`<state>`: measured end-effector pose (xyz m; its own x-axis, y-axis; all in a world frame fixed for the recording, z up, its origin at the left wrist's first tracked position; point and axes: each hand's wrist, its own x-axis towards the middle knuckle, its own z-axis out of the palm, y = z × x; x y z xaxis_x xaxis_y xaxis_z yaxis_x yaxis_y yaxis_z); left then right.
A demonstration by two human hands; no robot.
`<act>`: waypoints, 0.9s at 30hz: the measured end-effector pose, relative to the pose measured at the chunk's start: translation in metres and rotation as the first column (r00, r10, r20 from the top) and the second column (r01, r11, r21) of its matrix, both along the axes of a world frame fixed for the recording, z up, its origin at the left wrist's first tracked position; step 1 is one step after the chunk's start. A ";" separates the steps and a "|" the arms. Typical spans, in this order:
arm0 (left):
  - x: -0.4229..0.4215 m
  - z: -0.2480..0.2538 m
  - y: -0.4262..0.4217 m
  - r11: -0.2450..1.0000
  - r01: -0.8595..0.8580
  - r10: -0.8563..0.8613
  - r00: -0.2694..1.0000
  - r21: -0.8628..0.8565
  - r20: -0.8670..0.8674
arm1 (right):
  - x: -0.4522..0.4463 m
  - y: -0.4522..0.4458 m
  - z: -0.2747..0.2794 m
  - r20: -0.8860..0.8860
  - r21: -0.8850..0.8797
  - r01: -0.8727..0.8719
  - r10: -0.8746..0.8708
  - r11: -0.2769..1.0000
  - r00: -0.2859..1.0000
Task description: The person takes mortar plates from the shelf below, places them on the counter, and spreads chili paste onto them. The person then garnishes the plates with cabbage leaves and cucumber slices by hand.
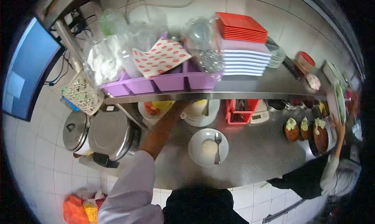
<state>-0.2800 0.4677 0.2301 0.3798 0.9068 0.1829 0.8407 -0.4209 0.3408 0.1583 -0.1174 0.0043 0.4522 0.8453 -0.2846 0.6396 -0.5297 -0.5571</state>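
Note:
My left arm reaches forward beneath the steel shelf. My left hand (183, 106) is mostly hidden by the shelf edge, beside a stack of white plates (193, 120), and its fingers do not show clearly. Left of the forearm is a white bowl (145, 113) with red and yellow things in it. On the counter in front of me a white plate (195, 155) carries a rounded white mound, probably rice (209, 147), with a metal spoon (217, 149) lying beside it. My right hand is out of view.
Overhead, the steel shelf (250, 92) holds a purple divided bin (142, 86), red trays (242, 25) and striped stacked dishes (246, 63). Large lidded pots (109, 132) stand left. Right are a red basket (239, 116), a scale (259, 116), garnished brown dishes (291, 134) and another person (340, 175).

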 end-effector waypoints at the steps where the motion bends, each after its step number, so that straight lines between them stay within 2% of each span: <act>1: -0.012 0.000 -0.008 0.994 -0.058 0.058 0.998 0.092 0.006 | 0.025 0.037 0.036 0.058 0.120 0.030 -0.038 0.992 0.998; 5: -0.102 -0.007 -0.042 0.898 -0.284 0.314 0.948 0.336 -0.039 | 0.113 0.182 0.210 0.284 0.566 0.017 -0.215 0.824 0.935; 7: -0.146 -0.024 -0.053 0.880 -0.307 0.374 0.918 0.363 -0.130 | 0.126 0.213 0.262 0.330 0.642 -0.022 -0.251 0.766 0.910; 8: -0.161 -0.037 -0.054 0.877 -0.301 0.388 0.903 0.375 -0.184 | 0.124 0.219 0.271 0.325 0.656 -0.029 -0.248 0.754 0.913; 11: -0.183 -0.068 -0.052 0.865 -0.255 0.393 0.880 0.432 -0.267 | 0.099 0.196 0.236 0.236 0.592 -0.023 -0.146 0.805 0.961; 13: -0.167 -0.064 -0.056 0.871 -0.318 0.368 0.928 0.376 -0.066 | 0.065 0.154 0.177 0.105 0.428 -0.026 -0.021 0.903 0.994; 14: -0.145 -0.016 -0.083 0.865 -0.271 0.294 0.956 0.422 0.012 | 0.045 0.133 0.143 0.027 0.317 -0.070 0.064 0.946 0.998; 16: -0.087 0.033 -0.137 0.921 -0.331 0.242 0.900 0.206 0.363 | 0.003 0.098 0.096 -0.140 0.117 -0.221 0.237 0.968 0.961; 17: -0.056 0.033 -0.160 0.940 -0.328 0.237 0.821 0.089 0.520 | -0.012 0.090 0.084 -0.193 0.064 -0.347 0.353 0.936 0.916; 18: -0.029 0.017 -0.186 0.963 -0.261 0.258 0.841 -0.061 0.476 | -0.024 0.094 0.071 -0.137 0.116 -0.530 0.542 0.840 0.829; 19: -0.003 -0.002 -0.201 0.959 -0.158 0.274 0.729 -0.235 0.627 | -0.034 0.109 0.062 0.004 0.220 -0.660 0.676 0.718 0.737; 20: 0.023 -0.020 -0.216 0.922 -0.050 0.340 0.581 -0.385 0.740 | -0.049 0.134 0.058 0.125 0.300 -0.683 0.683 0.666 0.720; 21: 0.038 -0.046 -0.216 0.866 0.156 0.446 0.190 -0.475 0.875 | -0.082 0.163 0.103 -0.338 0.151 -0.261 0.298 0.953 0.893; 22: 0.040 -0.073 -0.207 0.851 0.076 0.505 0.157 -0.520 0.849 | -0.088 0.186 0.062 -0.105 0.249 -0.296 0.330 0.922 0.938; 23: 0.040 -0.107 -0.190 0.830 -0.004 0.554 0.119 -0.558 0.824 | -0.103 0.207 0.065 -0.353 0.150 -0.183 0.226 0.972 0.908; 24: 0.042 -0.144 -0.167 0.804 -0.080 0.594 0.078 -0.589 0.801 | -0.120 0.228 0.069 -0.568 0.030 -0.090 0.091 0.996 0.818; 25: 0.029 -0.203 -0.134 0.844 -0.178 0.505 -0.053 -0.506 0.861 | -0.129 0.240 0.016 -0.503 0.186 -0.168 0.241 0.968 0.830; 27: 0.028 -0.199 -0.119 0.826 -0.267 0.483 -0.119 -0.496 0.868 | -0.143 0.258 0.006 -0.280 0.289 -0.221 0.303 0.932 0.911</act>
<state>-0.2524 0.3486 0.0310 -0.4619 0.8795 -0.1149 -0.3138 -0.0409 0.9486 0.0153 0.1401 0.0099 0.1263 0.9817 -0.1428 0.5051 -0.1876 -0.8424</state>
